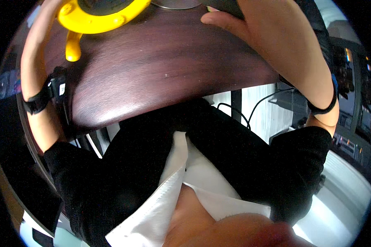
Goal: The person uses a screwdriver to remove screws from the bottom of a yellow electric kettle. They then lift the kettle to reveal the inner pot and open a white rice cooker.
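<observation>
A yellow ring-shaped plastic object [99, 24] with a stubby handle and a dark centre lies at the far side of the dark wooden table [160, 61]. My left hand [49, 10] reaches past its left side, its fingers hidden at the upper edge. Right of the ring, my right hand [231, 26] has its thumb beside a dark object [224, 7] with a small green part; the other fingers are hidden. A thin metal rim [175, 7] shows between the ring and that dark object.
Black straps circle both forearms, with a black device [57, 88] at the left one. Black cables [253, 107] hang below the table's right side. Dark shelving or equipment [348, 103] is at the far right, above a pale curved surface [338, 193].
</observation>
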`<state>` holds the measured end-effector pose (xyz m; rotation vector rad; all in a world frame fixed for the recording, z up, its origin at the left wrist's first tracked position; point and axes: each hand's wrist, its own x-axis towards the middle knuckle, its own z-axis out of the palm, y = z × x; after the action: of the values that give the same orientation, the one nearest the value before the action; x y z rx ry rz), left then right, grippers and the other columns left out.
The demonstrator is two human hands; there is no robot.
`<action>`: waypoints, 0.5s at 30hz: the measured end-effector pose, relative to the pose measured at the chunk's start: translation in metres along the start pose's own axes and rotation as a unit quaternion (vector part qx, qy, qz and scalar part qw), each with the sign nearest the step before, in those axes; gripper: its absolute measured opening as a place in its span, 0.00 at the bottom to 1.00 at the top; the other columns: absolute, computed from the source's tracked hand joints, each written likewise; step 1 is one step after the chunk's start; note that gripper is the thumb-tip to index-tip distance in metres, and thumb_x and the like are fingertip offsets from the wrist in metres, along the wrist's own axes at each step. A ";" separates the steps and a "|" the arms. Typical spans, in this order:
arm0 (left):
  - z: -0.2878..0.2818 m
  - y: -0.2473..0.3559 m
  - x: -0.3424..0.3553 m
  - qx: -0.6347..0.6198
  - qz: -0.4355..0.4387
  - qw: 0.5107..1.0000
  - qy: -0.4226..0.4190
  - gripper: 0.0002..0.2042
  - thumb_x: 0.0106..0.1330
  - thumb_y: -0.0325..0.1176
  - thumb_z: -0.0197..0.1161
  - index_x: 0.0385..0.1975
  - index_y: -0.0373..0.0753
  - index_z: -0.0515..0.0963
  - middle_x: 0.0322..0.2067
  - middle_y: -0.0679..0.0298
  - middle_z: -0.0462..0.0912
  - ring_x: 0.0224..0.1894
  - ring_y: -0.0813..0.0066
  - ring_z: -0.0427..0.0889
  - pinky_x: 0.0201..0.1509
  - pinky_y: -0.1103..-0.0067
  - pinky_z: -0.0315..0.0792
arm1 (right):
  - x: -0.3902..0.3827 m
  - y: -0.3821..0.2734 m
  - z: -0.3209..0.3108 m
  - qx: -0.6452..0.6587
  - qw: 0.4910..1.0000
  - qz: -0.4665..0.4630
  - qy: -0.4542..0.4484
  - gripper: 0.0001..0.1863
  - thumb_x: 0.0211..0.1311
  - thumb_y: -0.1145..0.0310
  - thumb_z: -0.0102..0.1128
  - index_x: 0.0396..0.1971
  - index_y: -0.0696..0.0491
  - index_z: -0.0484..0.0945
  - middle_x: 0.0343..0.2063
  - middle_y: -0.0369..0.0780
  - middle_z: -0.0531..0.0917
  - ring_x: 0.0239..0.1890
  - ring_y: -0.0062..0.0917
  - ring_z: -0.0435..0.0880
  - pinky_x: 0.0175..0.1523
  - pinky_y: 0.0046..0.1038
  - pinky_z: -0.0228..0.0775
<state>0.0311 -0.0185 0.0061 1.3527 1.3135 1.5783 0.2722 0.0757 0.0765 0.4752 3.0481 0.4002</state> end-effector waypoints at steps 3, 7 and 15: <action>-0.008 -0.009 0.005 0.002 -0.007 1.000 0.000 0.25 0.62 0.37 0.59 0.57 0.31 0.66 0.46 0.56 0.78 0.44 0.71 0.79 0.49 0.77 0.77 | -0.003 0.006 0.010 0.022 0.998 0.043 -0.046 0.20 0.65 0.59 0.57 0.48 0.56 0.63 0.26 0.46 0.80 0.18 0.35 0.78 0.23 0.27 0.69; -0.012 -0.009 0.006 0.033 -0.017 0.999 0.011 0.25 0.62 0.37 0.59 0.57 0.31 0.67 0.46 0.57 0.78 0.43 0.71 0.80 0.49 0.78 0.77 | -0.001 0.010 0.011 0.123 0.991 0.053 -0.025 0.18 0.65 0.61 0.56 0.46 0.55 0.63 0.23 0.46 0.79 0.17 0.36 0.78 0.22 0.28 0.69; -0.018 -0.007 0.030 0.124 -0.016 0.992 0.014 0.26 0.60 0.36 0.59 0.57 0.29 0.67 0.45 0.57 0.79 0.42 0.70 0.80 0.47 0.78 0.77 | -0.017 0.017 0.028 0.184 0.971 0.073 0.131 0.21 0.58 0.63 0.66 0.47 0.53 0.69 0.35 0.45 0.82 0.37 0.33 0.85 0.37 0.27 0.77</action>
<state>0.0059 0.0068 0.0091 1.4533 1.5813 1.4547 0.2951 0.0934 0.0541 0.7187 3.3668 -0.1179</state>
